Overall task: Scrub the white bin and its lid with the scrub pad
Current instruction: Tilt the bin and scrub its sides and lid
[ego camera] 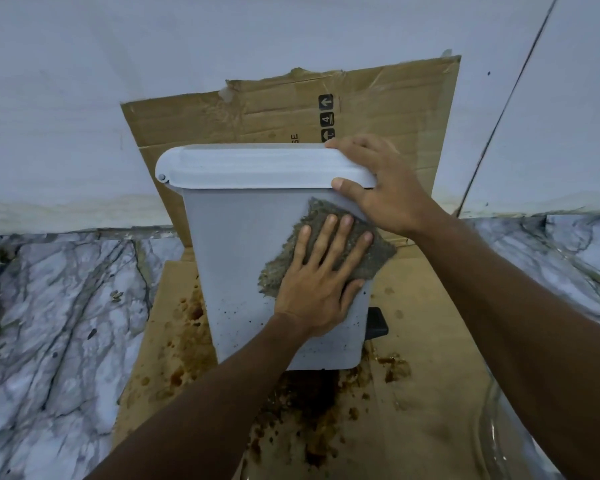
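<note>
Cardboard [420,386] lies flat under the white bin [243,258], and a second cardboard sheet [257,112] stands behind the bin against the pale wall [84,98]. The bin stands on the flat sheet with its lid [257,166] closed and one broad side turned to the person.

The left hand [317,289] lies spread on that side, toward the bin's right edge. Its fingers are straight and press the scrub pad [383,252] flat to the plastic. The pad is grey-green and frayed, and it covers the upper right part of the bin's side, just below the lid.

The right hand [385,192] grips the lid's right end. Its thumb sits on the near rim and its fingers curl over the top to the far edge. At the lid's left end a round hinge knob [161,177] shows.

Dark specks [229,313] dot the bin's side below and left of the pad. A black pedal [378,323] juts out from the bin's lower right. Brown stains [302,403] spread over the cardboard in front of the bin and to its left. Grey-veined marble floor [49,323] lies to either side of the bin, beyond the cardboard. Something clear and curved [492,438] shows well to the front right of the bin; what it is cannot be told.
</note>
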The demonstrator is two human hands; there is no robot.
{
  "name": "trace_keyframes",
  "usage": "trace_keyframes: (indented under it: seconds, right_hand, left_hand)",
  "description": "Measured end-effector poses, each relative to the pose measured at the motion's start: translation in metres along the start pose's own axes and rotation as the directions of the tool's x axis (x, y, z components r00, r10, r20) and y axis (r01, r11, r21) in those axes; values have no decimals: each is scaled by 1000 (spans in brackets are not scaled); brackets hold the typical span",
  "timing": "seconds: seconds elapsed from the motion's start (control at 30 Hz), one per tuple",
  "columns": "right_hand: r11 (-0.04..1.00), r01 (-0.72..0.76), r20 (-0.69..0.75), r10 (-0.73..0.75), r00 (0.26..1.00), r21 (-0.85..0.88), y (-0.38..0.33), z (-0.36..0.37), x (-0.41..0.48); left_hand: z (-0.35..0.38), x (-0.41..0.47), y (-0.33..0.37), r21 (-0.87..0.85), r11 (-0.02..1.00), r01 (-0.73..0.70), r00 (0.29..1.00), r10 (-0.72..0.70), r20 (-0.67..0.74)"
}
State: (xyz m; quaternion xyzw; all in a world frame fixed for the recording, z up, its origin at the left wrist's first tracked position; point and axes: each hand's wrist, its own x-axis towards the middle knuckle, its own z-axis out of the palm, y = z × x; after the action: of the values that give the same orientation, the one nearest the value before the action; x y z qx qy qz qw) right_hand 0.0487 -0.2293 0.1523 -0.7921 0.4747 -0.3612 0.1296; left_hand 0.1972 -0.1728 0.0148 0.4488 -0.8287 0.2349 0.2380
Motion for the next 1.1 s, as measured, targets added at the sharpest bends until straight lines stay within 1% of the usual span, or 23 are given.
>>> trace_keyframes:
  seconds: [0.07, 0.13, 0.17, 0.23, 0.3, 0.33, 0.4, 0.47, 0.5, 0.57, 0.6, 0.67, 0.7, 0.77, 0.83, 0.87, 0.93, 0.97, 1.0, 1.03, 1.1]
  right_hand:
    - [1000, -12, 3, 12, 1000, 10, 0, 0, -1]
    - [999, -23, 4, 23, 1000, 23, -1, -1, -3]
    - [999, -27, 4, 27, 1000, 31, -1, -2, -4]
    - [999, -27, 1, 27, 1000, 41, -1, -1, -5]
    - [998, -31, -8, 32, 999, 51, -2, 1, -5]
    - [998, -34, -12, 34, 999, 56, -2, 1, -4]
    - [998, -28, -20, 29, 999, 57, -2, 1, -3]
    - [999, -15, -22, 16, 1000, 45, -2, 1, -4]
    - [999, -14, -20, 15, 1000, 42, -1, 1, -4]
    - [999, -19, -17, 20, 1000, 49, -1, 1, -4]
    - [998, -25, -17, 26, 1000, 55, -1, 1, -4]
    - [997, -39, -17, 40, 999, 69, -2, 0, -4]
    - [996, -44, -15, 46, 999, 72, -3, 0, -4]
    - [996, -48, -12, 49, 999, 71, -3, 0, -5]
    - [997, -46, -18, 47, 999, 66, -3, 0, -5]
    - [997, -46, -21, 47, 999, 67, -3, 0, -5]
    - [996, -51, -22, 53, 998, 70, -4, 1, -5]
    - [996, -54, -23, 56, 998, 70, -4, 1, -4]
    - [996, -56, -25, 58, 998, 70, -5, 1, -3]
    - [996, -56, -26, 58, 998, 70, -5, 1, -3]
    - [996, -51, -27, 53, 998, 69, -5, 1, -3]
  left_hand:
    - [8, -26, 8, 0, 992, -124, 990, 124, 74]
    - [18, -58, 13, 9, 964, -267, 951, 262, 166]
    - [22, -72, 14, 17, 949, -313, 932, 304, 198]
    - [25, -80, 9, 26, 937, -348, 918, 335, 211]
    - [20, -63, 1, 23, 950, -312, 938, 304, 168]
    - [13, -48, -3, 15, 967, -253, 959, 248, 135]
    - [0, -14, -9, -12, 996, -88, 995, 89, 46]
    - [-9, 11, -10, -40, 999, 26, 999, -27, -26]
    - [-10, 17, -9, -46, 998, 46, 998, -48, -39]
    - [-6, 13, -4, -37, 999, 26, 999, -27, -36]
    - [-1, 3, -1, -32, 999, -6, 1000, 5, -25]
    - [11, -28, 7, -29, 993, -111, 993, 112, 35]
    - [17, -47, 12, -27, 983, -179, 980, 181, 88]
    - [29, -87, 20, -27, 952, -304, 930, 303, 207]
    - [36, -113, 25, -26, 931, -364, 888, 356, 291]
    - [36, -116, 26, -20, 927, -375, 880, 363, 305]
    - [36, -104, 22, 1, 912, -410, 874, 392, 287]
    - [33, -91, 20, 8, 910, -415, 878, 399, 264]
    - [28, -75, 16, 6, 922, -387, 897, 375, 232]
    - [21, -57, 13, -4, 946, -323, 928, 318, 193]
    - [5, -21, 6, -25, 987, -158, 982, 160, 97]
